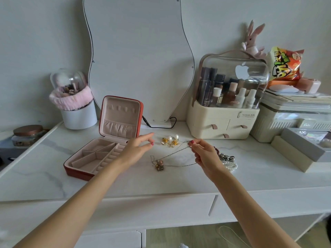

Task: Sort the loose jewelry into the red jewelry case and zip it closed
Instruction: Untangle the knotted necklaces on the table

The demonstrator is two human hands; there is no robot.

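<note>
Red jewelry case lies open on the white marble-patterned tabletop, lid upright, pink lining and divided tray exposed; no item is visible in its compartments. All places below are given from this case.

Right of the case, the left hand hovers just past the case's near-right corner, fingers relaxed and spread, grasping nothing. Farther right, the right hand pinches a thin chain necklace between thumb and fingertips. The chain runs from that pinch down and back toward the case to a beaded pendant cluster, which rests on the tabletop between the two hands, nearer the left forearm. A second strand of the chain loops under the right hand.

Beyond the left hand's fingertips, right of the upright lid, a small group of gold and pearl earrings sits on the tabletop, apart from both hands. Behind the right hand, well right of the case, lie a pearl strand, a silver-toned piece and a reddish bead bracelet, all partly hidden by the hand.

Behind the case stands a wavy mirror; a cream cosmetics organiser stands farther right.
</note>
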